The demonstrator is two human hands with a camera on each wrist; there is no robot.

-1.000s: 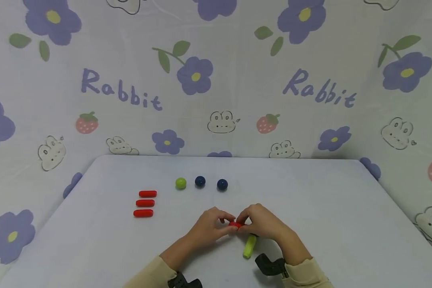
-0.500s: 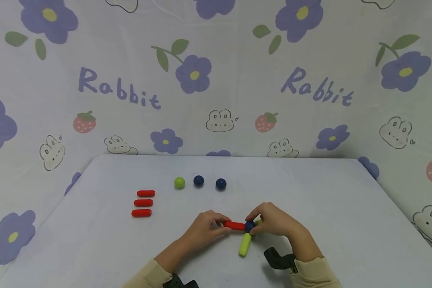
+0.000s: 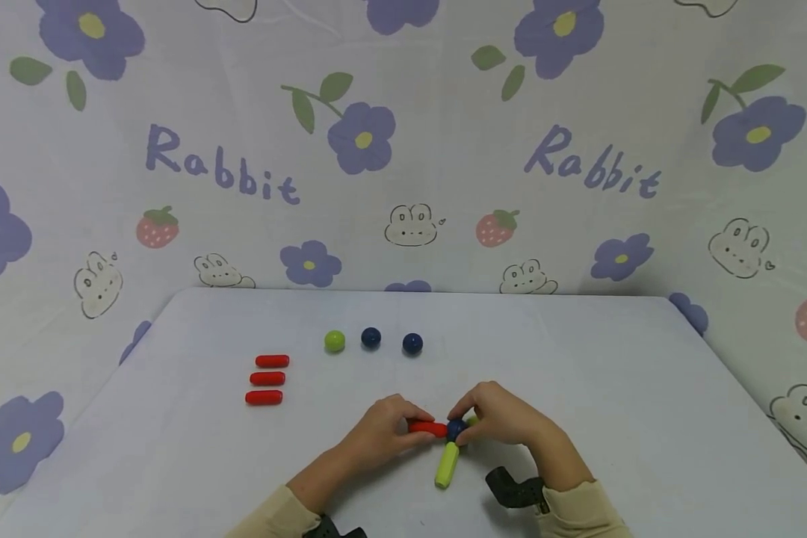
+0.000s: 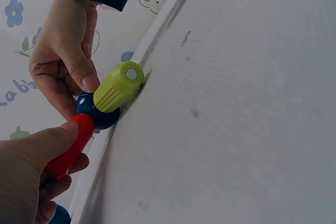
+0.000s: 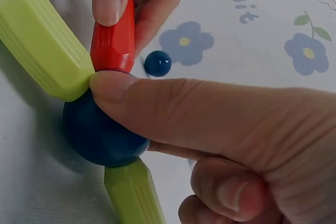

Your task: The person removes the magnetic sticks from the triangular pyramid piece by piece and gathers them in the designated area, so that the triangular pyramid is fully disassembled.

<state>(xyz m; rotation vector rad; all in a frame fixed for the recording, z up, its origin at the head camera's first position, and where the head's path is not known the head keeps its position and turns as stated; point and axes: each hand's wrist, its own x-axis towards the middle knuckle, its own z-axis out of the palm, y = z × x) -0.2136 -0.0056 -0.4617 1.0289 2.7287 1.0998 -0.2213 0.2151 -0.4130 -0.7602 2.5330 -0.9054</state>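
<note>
My left hand (image 3: 385, 427) pinches a red magnetic rod (image 3: 427, 428) between thumb and fingers. The rod's right end touches a dark blue ball (image 3: 456, 430), which my right hand (image 3: 507, 415) holds between thumb and fingers. One yellow-green rod (image 3: 447, 466) extends from the ball toward the near side, with a silver disc in its free end (image 4: 131, 74) in the left wrist view. A second yellow-green rod (image 5: 134, 195) joins the ball opposite the red one; in the head view the right hand mostly covers it.
Three red rods (image 3: 267, 379) lie in a column on the white table (image 3: 612, 373), left of the hands. Farther back sit a green ball (image 3: 335, 341) and two dark blue balls (image 3: 371, 338) in a row. A patterned cloth (image 3: 437, 134) hangs behind the table.
A second ago the hands met around the red rod and hid the blue ball. The ball then came into view against the rod's end. Since then the joined pieces have shifted slightly left and nearer.
</note>
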